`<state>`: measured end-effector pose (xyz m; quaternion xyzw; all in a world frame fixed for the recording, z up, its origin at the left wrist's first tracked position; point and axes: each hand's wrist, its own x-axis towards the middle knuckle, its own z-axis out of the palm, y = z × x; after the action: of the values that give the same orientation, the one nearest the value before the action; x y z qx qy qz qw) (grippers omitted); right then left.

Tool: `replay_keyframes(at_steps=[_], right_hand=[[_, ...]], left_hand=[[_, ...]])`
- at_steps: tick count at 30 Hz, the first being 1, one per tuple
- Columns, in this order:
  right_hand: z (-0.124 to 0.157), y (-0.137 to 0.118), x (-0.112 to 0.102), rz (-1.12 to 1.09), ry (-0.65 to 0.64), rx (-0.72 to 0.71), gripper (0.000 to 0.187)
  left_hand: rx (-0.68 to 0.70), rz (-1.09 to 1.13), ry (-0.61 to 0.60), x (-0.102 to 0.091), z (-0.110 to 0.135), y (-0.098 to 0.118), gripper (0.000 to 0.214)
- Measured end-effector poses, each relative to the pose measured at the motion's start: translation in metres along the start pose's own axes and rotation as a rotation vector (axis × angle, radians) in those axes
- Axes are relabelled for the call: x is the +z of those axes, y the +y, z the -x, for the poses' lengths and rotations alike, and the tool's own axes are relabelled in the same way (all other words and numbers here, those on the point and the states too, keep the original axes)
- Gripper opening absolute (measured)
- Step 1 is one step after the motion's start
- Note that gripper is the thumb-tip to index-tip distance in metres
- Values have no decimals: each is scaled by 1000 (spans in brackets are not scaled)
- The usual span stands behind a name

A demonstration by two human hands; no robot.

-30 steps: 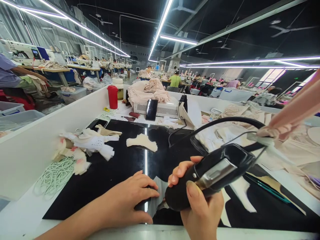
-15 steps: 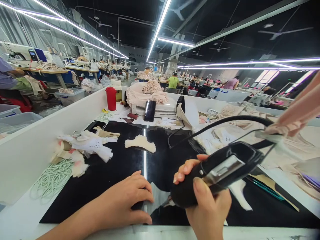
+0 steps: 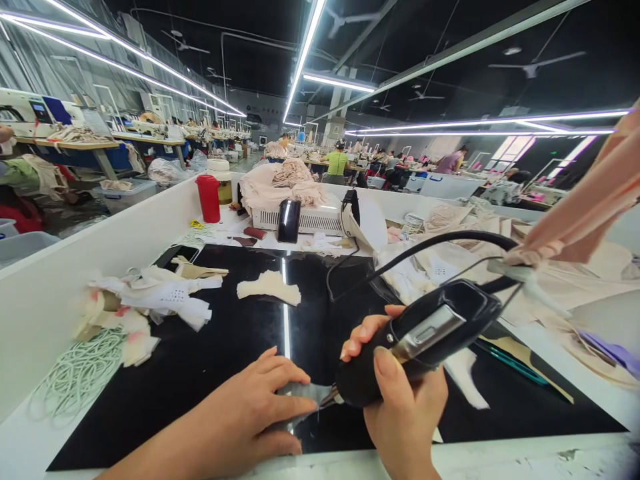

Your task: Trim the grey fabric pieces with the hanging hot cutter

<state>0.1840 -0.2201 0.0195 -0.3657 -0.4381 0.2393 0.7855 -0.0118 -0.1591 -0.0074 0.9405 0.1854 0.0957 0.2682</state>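
My right hand (image 3: 400,400) is closed around the thick body of a black corded handheld tool (image 3: 440,327), tilted with its narrow metal tip pointing down-left. That tip meets the edge of a small thin greyish piece (image 3: 315,395) on the shiny black mat (image 3: 175,380). Pressed on the piece is my left hand (image 3: 260,407), its fingers outstretched and apart, the forefinger close to the tip. The hand hides much of the piece. Farther back on the mat lies a cream cut piece (image 3: 270,288); a white strip (image 3: 467,377) lies right of the tool.
A pink cloth strip (image 3: 575,213) is tied near the tool's cord. White cut pieces (image 3: 170,293) and pale green cord (image 3: 80,373) lie left. Teal tweezers (image 3: 517,363) lie right. A phone (image 3: 289,220) and red cup (image 3: 208,199) stand behind. Co-workers sit beyond the white wall.
My left forefinger has straightened toward the tool's tip, and the hand now covers more of the greyish piece. The view has shifted slightly right; my right hand keeps the tool.
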Motion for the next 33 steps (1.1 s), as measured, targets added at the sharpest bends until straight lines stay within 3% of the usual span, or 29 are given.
replay_keyframes(at_steps=[10,17,33], right_hand=[[1,0,0,50,-5,6,28],[-8,-2,-13,78,101,-32,30],[-6,-2,-13,82,88,-29,27]], left_hand=[[-24,4,-12,1,-1,1,49],[-31,18,-36,-1,-1,0,45],[-28,45,-42,0,2,-1,45]])
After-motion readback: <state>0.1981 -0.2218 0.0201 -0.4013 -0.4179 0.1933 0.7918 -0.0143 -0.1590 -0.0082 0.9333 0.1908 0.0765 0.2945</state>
